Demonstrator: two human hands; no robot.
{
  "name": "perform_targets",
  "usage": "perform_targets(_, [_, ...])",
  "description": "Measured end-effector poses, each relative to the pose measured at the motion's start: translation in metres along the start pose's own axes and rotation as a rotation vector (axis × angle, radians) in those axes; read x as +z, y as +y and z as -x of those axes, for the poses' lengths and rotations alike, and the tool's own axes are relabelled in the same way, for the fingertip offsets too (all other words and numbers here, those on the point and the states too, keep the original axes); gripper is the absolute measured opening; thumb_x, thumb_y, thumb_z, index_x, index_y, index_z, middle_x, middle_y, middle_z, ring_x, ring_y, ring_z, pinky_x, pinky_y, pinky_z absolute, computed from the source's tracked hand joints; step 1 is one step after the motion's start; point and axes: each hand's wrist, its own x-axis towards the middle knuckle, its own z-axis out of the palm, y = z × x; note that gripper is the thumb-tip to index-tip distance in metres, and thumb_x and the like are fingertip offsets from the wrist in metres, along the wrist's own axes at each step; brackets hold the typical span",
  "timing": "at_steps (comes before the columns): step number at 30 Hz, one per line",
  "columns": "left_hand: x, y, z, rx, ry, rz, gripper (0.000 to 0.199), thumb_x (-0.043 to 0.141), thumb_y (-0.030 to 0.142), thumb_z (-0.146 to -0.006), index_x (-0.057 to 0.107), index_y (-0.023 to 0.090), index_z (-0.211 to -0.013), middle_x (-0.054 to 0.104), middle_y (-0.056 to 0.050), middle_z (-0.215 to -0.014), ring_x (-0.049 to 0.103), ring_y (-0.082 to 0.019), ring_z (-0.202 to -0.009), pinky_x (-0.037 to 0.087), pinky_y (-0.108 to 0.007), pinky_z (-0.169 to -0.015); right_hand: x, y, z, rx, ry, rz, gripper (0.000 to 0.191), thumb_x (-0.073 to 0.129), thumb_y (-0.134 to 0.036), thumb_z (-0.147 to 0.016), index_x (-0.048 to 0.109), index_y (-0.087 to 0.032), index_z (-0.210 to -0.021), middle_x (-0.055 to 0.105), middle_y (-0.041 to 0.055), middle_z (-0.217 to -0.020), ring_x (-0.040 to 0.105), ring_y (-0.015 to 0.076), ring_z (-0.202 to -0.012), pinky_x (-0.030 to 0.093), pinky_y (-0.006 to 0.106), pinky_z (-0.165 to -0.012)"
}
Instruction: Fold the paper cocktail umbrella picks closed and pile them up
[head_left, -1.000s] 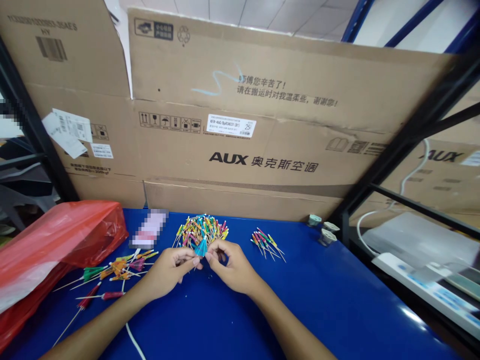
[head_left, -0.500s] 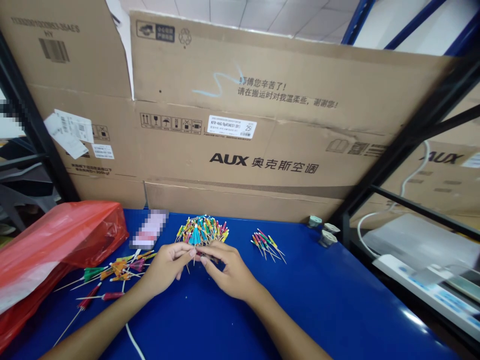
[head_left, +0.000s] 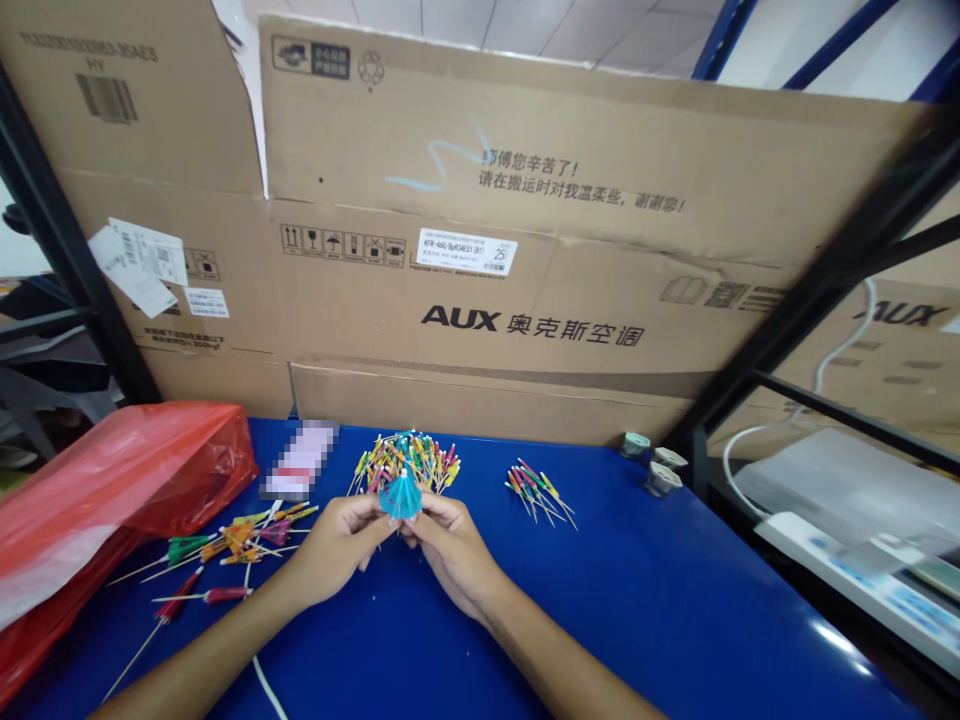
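Note:
A blue cocktail umbrella (head_left: 401, 497), its paper canopy partly spread and its tip upward, is held between my two hands. My left hand (head_left: 341, 540) pinches it from the left, with thumb and fingers at the canopy's lower edge. From the other side, my right hand (head_left: 450, 545) grips it with thumb and fingers at the same edge. The stick below is mostly hidden by my fingers. Just behind my hands lies a large pile of closed cocktail umbrellas (head_left: 442, 460) in many colours.
Several closed umbrellas (head_left: 536, 490) lie right of the pile. Partly opened ones, among them an orange umbrella (head_left: 240, 540), lie at left beside a red plastic bag (head_left: 187, 460) and a blurred phone (head_left: 301, 460). A white cable (head_left: 266, 685) crosses the blue table (head_left: 600, 620); cardboard (head_left: 525, 390) stands behind.
The blue umbrella's canopy has gone from narrow and folded to wider spread, and it sits slightly lower. My right hand has closed in on its right edge.

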Motion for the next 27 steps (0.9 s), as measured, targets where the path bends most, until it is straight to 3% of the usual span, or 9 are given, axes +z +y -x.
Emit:
perform_targets(6, [0.004,-0.003,0.002,-0.009,-0.049,-0.052,0.034,0.059,0.047,-0.089,0.070,0.015,-0.083,0.048,0.005,-0.047,0.045,-0.010,-0.042,0.036,-0.021,-0.047,0.001,-0.002,0.001,0.018,0.063,-0.143,0.022,0.083,-0.039,-0.069,0.073,-0.019,-0.069,0.056,0.0025,-0.074,0.044,0.0138,-0.066,0.038,0.026,-0.057])
perform_targets(17, [0.006,-0.006,0.000,-0.021,-0.093,-0.042,0.034,0.062,0.046,-0.087,0.074,0.015,-0.094,0.046,0.006,-0.048,0.042,-0.009,-0.041,0.035,-0.021,-0.047,0.001,-0.004,0.001,0.004,0.070,-0.199,0.030,0.077,-0.047,-0.076,0.076,-0.019,-0.084,0.061,0.0052,-0.075,0.047,0.0146,-0.063,0.040,0.028,-0.055])
perform_targets(23, [0.007,0.001,0.001,-0.008,-0.019,0.042,0.040,0.062,0.051,-0.087,0.075,0.013,-0.084,0.066,-0.003,-0.066,0.041,-0.008,-0.044,0.031,-0.020,-0.044,0.001,-0.002,0.000,0.058,0.036,-0.190,0.031,0.077,-0.047,-0.076,0.071,-0.016,-0.071,0.055,0.0033,-0.071,0.046,0.0137,-0.063,0.040,0.028,-0.057])
perform_targets(27, [0.008,0.003,0.001,-0.007,-0.014,0.086,0.039,0.063,0.051,-0.086,0.075,0.014,-0.085,0.071,-0.006,-0.072,0.043,-0.007,-0.043,0.030,-0.020,-0.043,-0.001,0.002,-0.001,0.096,0.010,-0.196,0.029,0.078,-0.043,-0.077,0.068,-0.016,-0.069,0.052,0.0007,-0.068,0.045,0.0126,-0.062,0.039,0.027,-0.059])
